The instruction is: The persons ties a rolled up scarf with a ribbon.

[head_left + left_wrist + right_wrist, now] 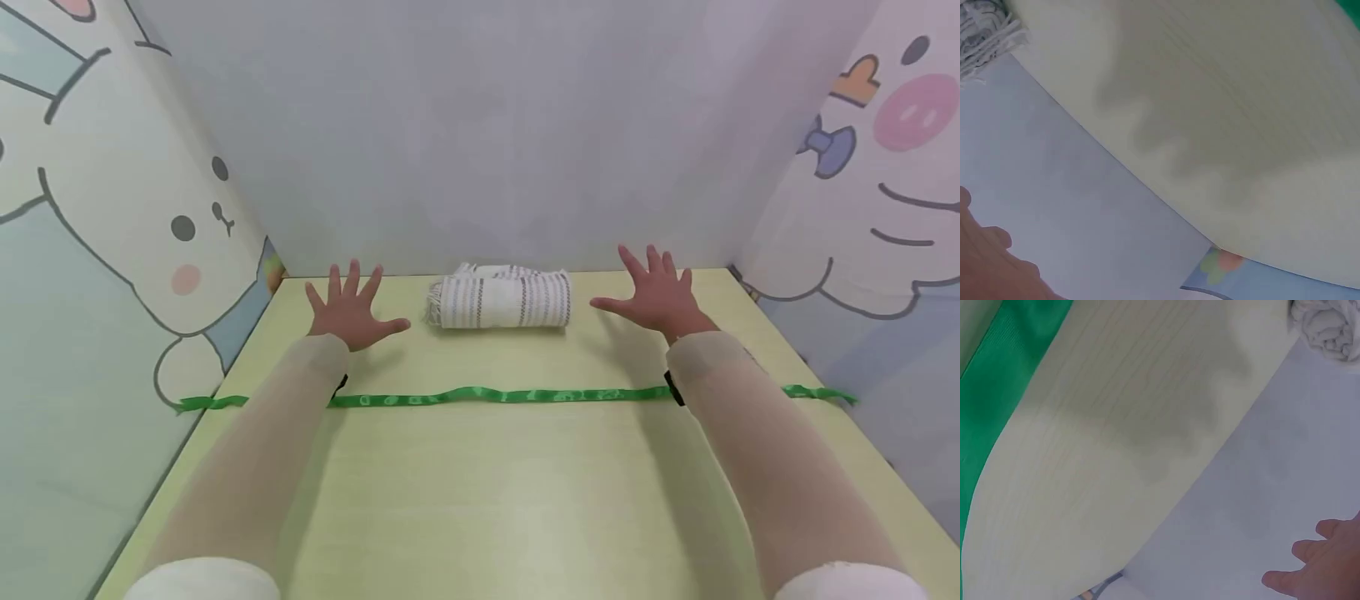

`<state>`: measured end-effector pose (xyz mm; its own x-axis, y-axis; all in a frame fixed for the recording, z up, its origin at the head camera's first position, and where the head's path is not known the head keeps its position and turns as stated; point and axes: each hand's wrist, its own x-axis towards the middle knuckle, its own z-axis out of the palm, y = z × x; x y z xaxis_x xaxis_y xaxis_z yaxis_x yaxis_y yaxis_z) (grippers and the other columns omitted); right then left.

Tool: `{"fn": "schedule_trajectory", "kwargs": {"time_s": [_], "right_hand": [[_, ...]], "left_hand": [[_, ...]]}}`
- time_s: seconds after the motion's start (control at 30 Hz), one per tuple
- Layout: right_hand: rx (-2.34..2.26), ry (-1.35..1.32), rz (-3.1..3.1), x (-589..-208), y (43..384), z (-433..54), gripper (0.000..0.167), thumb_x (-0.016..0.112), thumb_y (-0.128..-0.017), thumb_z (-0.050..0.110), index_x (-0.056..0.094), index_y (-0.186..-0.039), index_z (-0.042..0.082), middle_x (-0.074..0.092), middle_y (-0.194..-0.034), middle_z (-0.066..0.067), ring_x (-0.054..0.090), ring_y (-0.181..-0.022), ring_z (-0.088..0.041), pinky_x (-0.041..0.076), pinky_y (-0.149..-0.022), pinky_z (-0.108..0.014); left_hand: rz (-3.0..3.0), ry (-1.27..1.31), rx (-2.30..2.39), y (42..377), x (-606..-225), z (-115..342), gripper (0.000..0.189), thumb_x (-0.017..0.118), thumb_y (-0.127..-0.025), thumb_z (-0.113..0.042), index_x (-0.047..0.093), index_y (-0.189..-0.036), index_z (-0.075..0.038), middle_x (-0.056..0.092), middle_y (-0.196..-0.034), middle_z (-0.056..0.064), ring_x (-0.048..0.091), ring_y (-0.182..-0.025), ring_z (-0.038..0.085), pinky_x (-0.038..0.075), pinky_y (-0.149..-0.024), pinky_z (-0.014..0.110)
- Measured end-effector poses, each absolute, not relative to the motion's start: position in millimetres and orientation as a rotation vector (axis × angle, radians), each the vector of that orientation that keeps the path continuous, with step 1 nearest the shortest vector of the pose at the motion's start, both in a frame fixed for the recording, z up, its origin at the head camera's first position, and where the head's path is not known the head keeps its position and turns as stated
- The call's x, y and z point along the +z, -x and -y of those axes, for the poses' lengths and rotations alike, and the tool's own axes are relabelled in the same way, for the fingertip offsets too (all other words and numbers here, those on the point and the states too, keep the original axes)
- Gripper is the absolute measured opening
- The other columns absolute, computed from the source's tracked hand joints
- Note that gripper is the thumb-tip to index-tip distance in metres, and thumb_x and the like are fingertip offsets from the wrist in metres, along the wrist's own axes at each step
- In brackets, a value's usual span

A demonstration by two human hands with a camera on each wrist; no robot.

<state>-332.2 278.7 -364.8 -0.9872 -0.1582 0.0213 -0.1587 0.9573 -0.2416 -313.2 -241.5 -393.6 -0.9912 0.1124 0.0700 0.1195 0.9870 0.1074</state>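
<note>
Between 2 spread hands point(347, 317) point(660, 297) lies a striped, rolled cloth point(504, 302).

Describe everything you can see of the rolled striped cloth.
The rolled striped cloth looks woven, white with brownish and bluish-grey bands around the roll. Fringe shows at its left end; coiled layers at its right. It lies crosswise on the table, near the back wall, beyond the green ribbon. Neither the left hand nor the right hand touches it.
</note>
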Motion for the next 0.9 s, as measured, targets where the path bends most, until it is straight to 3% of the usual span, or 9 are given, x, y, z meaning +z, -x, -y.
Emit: {"fn": "schedule_trajectory", "kwargs": {"time_s": [0.37, 0.9], "right_hand": [[0.357, -0.355, 3.089, -374, 345, -235, 0.120, 0.056, -0.079, 0.088, 0.003, -0.167, 0.027, 0.003, -0.169, -0.026, -0.005, -0.152, -0.052, -0.007, -0.113, -0.076], [0.278, -0.551, 3.065, -391, 357, -179, 0.115, 0.075, -0.077, 0.073, 0.019, -0.166, 0.026, 0.013, -0.169, -0.019, 0.006, -0.154, -0.045, 0.005, -0.119, -0.069]], "left_hand": [[3.014, 0.420, 0.088, 338, -403, 189, 0.115, 0.059, -0.082, -0.082, 0.000, -0.167, -0.032, -0.006, -0.172, 0.011, -0.015, -0.153, 0.045, -0.022, -0.109, 0.071], [2.940, 0.619, 0.049, 357, -407, 122, 0.120, 0.073, -0.076, -0.075, 0.012, -0.167, -0.026, 0.012, -0.171, 0.012, 0.005, -0.157, 0.037, -0.001, -0.122, 0.063]]}}
